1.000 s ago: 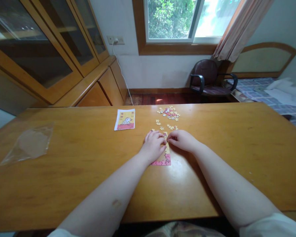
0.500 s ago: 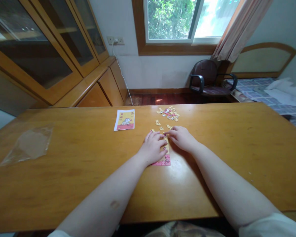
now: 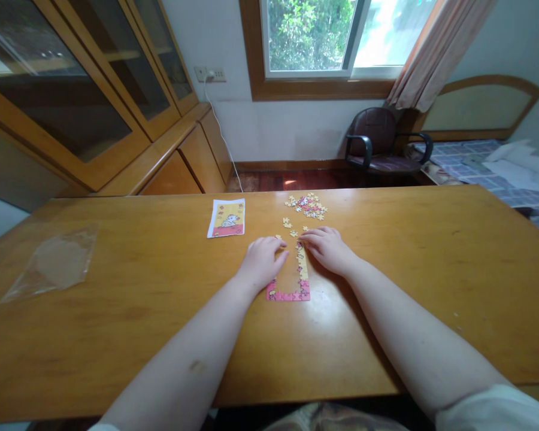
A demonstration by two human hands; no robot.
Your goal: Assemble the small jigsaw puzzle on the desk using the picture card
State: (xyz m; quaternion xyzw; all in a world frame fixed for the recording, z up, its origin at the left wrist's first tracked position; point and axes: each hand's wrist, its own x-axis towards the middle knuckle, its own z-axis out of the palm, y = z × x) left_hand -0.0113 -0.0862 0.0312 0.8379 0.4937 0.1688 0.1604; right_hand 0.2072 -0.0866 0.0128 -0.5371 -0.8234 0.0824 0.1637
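A partly joined jigsaw border [image 3: 288,296] lies on the table, with a pink bottom row and a yellow right side. My left hand [image 3: 261,261] rests over the border's left side, thumb held apart from the fingers, and hides most of that side. At the top of the right side, my right hand [image 3: 327,248] has its fingertips drawn together on a puzzle piece [image 3: 300,245], partly covered by them. A few loose yellow pieces [image 3: 287,223] lie just beyond the hands. Farther back is a heap of mixed puzzle pieces [image 3: 311,207].
A picture card [image 3: 227,219] with a white animal on yellow and pink lies left of the heap. At the far left is a clear plastic bag [image 3: 56,260]. Past the wooden table [image 3: 161,323] stand a brown armchair [image 3: 377,140] and a glass-door cabinet [image 3: 161,143].
My left hand has moved left off the border's middle, uncovering the right side and bottom row. The right hand has shifted slightly, staying at the top of the right side.
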